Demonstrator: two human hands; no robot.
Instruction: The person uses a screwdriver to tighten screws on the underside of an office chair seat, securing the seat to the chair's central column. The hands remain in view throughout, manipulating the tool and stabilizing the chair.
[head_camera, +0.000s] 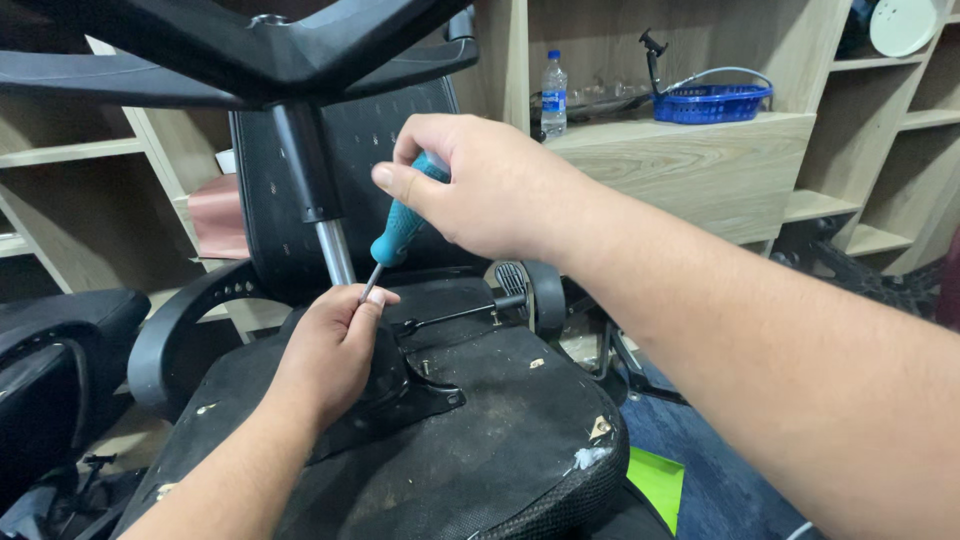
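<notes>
A black office chair lies upside down, its seat underside (480, 440) facing up and its gas cylinder (320, 210) rising to the star base (250, 50) at the top. My right hand (480, 185) grips the teal handle of a screwdriver (400, 230) from above. My left hand (335, 345) pinches the screwdriver's metal shaft near its tip, over the black mechanism plate (410, 385) at the foot of the cylinder. The tip itself is hidden by my fingers.
A black armrest (165, 340) curves at the left, and a second dark chair (50, 350) stands beyond it. Wooden shelves surround the spot; a water bottle (553, 95) and a blue basket (710, 102) sit on a counter behind. A green sheet (655, 480) lies on the floor.
</notes>
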